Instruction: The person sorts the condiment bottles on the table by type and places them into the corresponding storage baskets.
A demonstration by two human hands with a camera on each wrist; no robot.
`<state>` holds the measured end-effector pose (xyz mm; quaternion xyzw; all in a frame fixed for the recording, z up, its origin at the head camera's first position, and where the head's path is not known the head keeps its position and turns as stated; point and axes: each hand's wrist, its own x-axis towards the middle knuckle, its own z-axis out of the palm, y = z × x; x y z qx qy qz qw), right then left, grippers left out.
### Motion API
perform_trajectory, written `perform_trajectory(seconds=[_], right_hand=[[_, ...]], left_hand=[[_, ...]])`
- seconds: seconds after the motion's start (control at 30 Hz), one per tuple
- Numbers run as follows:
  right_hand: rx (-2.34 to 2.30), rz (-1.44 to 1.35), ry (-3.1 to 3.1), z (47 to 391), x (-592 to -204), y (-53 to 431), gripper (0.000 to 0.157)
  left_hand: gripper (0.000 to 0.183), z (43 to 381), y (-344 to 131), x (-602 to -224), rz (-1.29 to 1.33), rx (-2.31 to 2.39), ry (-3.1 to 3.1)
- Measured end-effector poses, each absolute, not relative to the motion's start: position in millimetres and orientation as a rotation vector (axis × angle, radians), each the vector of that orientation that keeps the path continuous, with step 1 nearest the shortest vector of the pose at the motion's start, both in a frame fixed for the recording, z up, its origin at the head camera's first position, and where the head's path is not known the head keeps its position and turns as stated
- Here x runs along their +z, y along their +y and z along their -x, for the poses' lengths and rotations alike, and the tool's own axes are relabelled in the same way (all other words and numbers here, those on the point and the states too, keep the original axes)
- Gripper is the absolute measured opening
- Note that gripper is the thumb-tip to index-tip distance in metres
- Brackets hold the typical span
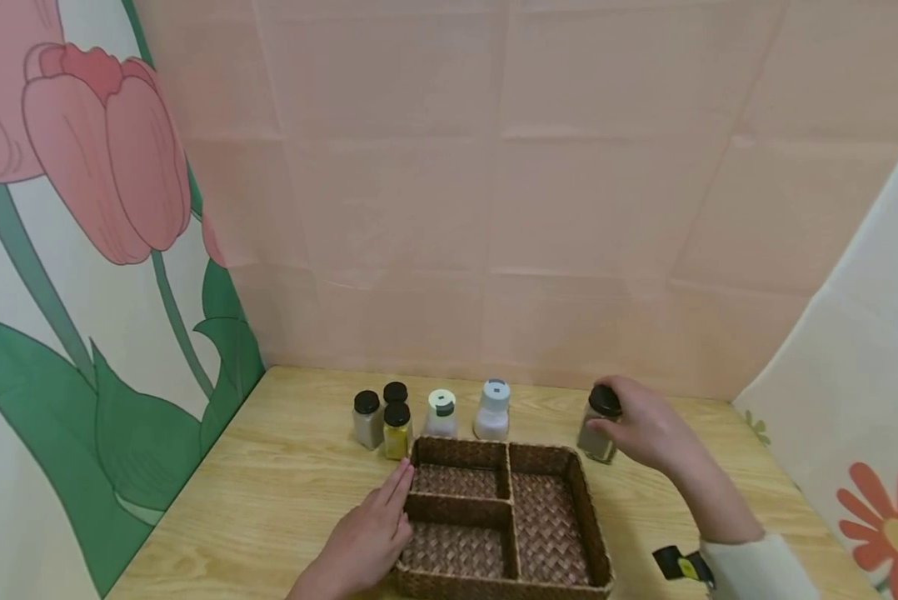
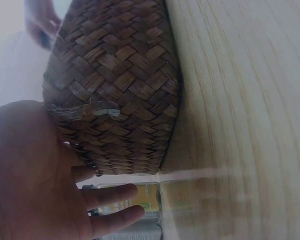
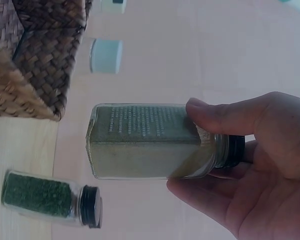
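Woven tray (image 1: 550, 529): lay on bench (image 1: 261, 508); left hand (image 1: 368, 533), fingers straight, rested against it. Powder jar (image 1: 594, 439): right of tray, was pinched by right hand (image 1: 647, 425). Step, seemingly: lifting; next move probably called for steady carrying trayward.

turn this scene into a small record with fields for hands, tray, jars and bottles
left grip: fingers straight, touching the left side of the tray
right grip: holds a black-lidded jar of greyish powder
tray: brown, woven, three compartments
far left corner: three black-lidded jars, one yellow
behind tray: two pale-capped bottles
right wrist view: jar of green flakes
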<state>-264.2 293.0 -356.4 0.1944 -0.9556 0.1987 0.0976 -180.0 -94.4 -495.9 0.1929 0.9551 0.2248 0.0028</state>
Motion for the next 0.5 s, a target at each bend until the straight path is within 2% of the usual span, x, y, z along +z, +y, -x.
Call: perform_trajectory(seconds=[0.5], right_hand=[[0.633, -0.643, -2.821, 255.8, -352.8, 255.9, 0.051]], left_hand=[[0.06, 180.0, -94.1, -495.6, -0.591, 0.719, 2.975]])
